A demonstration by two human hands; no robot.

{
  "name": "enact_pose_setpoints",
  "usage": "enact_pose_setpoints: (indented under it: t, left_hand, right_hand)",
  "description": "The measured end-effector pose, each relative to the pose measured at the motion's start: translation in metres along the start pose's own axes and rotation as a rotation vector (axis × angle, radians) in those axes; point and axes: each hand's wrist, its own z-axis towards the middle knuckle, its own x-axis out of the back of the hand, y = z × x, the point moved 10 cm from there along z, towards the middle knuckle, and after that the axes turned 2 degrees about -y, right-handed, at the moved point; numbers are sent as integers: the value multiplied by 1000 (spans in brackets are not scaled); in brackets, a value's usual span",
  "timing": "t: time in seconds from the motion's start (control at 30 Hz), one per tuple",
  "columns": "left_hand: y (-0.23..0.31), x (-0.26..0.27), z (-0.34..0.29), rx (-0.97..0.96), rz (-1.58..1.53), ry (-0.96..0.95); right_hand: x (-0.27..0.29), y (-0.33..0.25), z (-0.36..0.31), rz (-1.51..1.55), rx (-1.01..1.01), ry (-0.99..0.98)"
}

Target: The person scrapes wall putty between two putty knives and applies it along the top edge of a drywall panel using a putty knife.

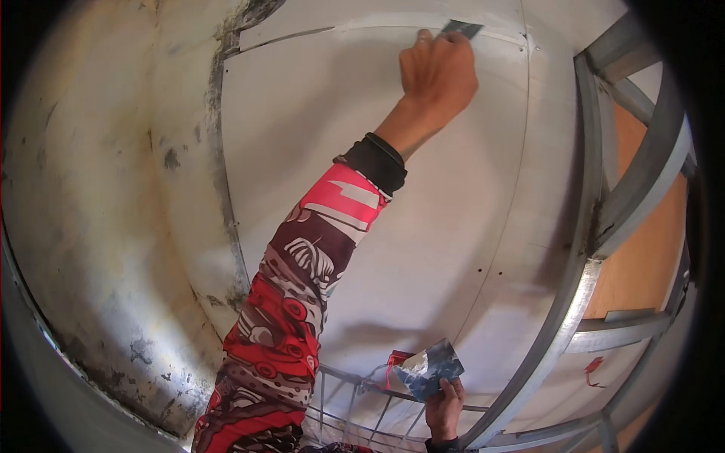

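Note:
My left arm, in a red, black and white patterned sleeve with a dark cuff, reaches up across the pale board (362, 226). At the top, my left hand (442, 72) is closed round a putty knife (462, 29); its dark flat blade lies against the board at a whitish seam, and its handle is hidden by the hand. Low down on the right, my right hand (444, 411) grips a square metal putty plate (432, 370) by its lower edge. A whitish smear, apparently putty, lies on the plate's face.
A stained, peeling wall (113, 211) curves along the left. Grey metal framing (563, 325) stands at the right, with an orange-brown panel (638, 249) behind it. Below is a wire rack or railing (355, 404). Red objects (398, 359) show behind the plate.

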Motion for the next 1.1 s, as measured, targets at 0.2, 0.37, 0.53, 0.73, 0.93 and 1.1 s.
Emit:
enact_pose_setpoints:
  t: [0.2, 0.37, 0.53, 0.73, 0.93, 1.1]
  left_hand:
    - [-16, 18, -10, -117, -114, -100]
    - [-90, 74, -30, -522, 11, 101]
    - [-182, 81, -41, -414, 245, 194]
    - [-203, 52, -57, -347, 358, 173]
    - [-204, 37, -65, -374, 325, 217]
    - [-203, 32, -69, -351, 383, 56]
  right_hand:
    - [3, -1, 1, -14, 4, -18]
    - [-6, 0, -4, -25, 29, 16]
    - [5, 5, -1, -42, 44, 34]
    - [4, 8, -1, -63, 51, 29]
    - [-9, 10, -10, -51, 41, 98]
    - [-16, 8, -6, -61, 68, 17]
